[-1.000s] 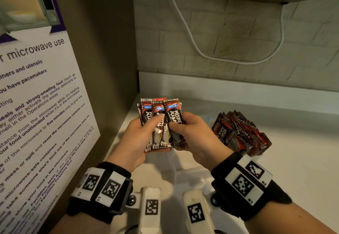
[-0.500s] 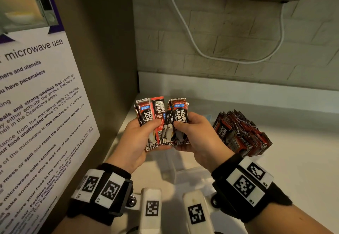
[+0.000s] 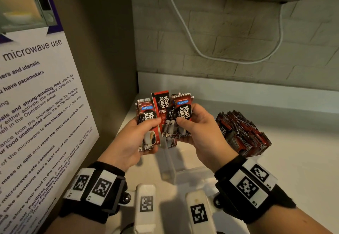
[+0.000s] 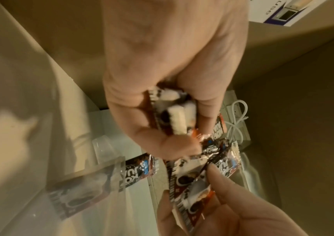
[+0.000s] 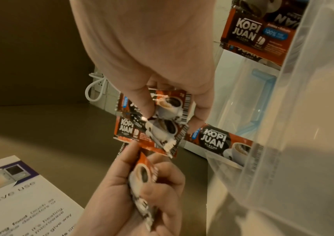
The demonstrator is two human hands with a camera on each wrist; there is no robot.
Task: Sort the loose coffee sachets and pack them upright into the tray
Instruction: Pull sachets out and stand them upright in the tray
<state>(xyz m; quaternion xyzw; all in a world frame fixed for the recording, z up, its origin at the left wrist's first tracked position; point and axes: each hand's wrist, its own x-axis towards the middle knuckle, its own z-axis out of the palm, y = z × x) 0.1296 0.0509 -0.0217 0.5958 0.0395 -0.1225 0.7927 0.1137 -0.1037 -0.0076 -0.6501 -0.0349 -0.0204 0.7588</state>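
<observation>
Both hands hold a fan of red-and-black coffee sachets (image 3: pixel 162 109) upright above the clear plastic tray (image 3: pixel 190 171). My left hand (image 3: pixel 146 129) grips the left sachets (image 4: pixel 170 115) with its thumb across the front. My right hand (image 3: pixel 185 122) pinches the right ones (image 5: pixel 170 107) between thumb and fingers. One middle sachet (image 3: pixel 161 103) sticks up higher than the others. A dense block of sachets (image 3: pixel 242 133) stands upright in the tray's right part. In the right wrist view one sachet (image 5: pixel 222 143) lies flat by the tray's clear wall (image 5: pixel 303 111).
A cabinet side with a microwave-use poster (image 3: pixel 36 105) stands close on the left. A brick wall with a hanging white cable (image 3: pixel 192 37) closes off the back. The pale counter (image 3: pixel 302 160) stretches to the right of the tray.
The bundle has spread into a wider fan. My left hand has drawn its sachets down and left, and a middle sachet has slid up higher.
</observation>
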